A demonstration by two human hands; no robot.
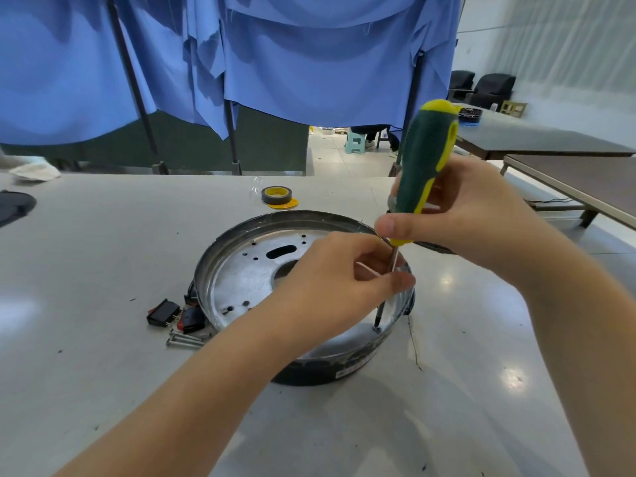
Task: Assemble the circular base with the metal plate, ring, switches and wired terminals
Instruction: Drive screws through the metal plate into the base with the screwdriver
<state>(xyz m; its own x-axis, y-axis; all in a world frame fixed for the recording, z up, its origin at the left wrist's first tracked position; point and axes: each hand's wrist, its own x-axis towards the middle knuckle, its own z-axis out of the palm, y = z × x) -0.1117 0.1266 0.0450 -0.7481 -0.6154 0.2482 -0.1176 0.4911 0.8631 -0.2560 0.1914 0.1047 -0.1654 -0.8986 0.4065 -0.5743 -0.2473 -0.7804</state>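
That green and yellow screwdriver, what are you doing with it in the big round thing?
A person is screwing something down inside the circular base. The right hand grips the screwdriver upright by its handle, while the left hand pinches its shaft to steady it. The tip sits at a screw near the metal plate's near edge. Two black switches and a few loose screws wait on the table to the left.

Looks like a workshop or assembly room. Pale worktable (103,270) with loose bolts (184,340), rocker switches (175,316) and a tape roll (276,195). Blue cloth (309,56) hung on dark poles at 12 o'clock. More long tables (537,139) and dark chairs (481,87) at 2 o'clock.
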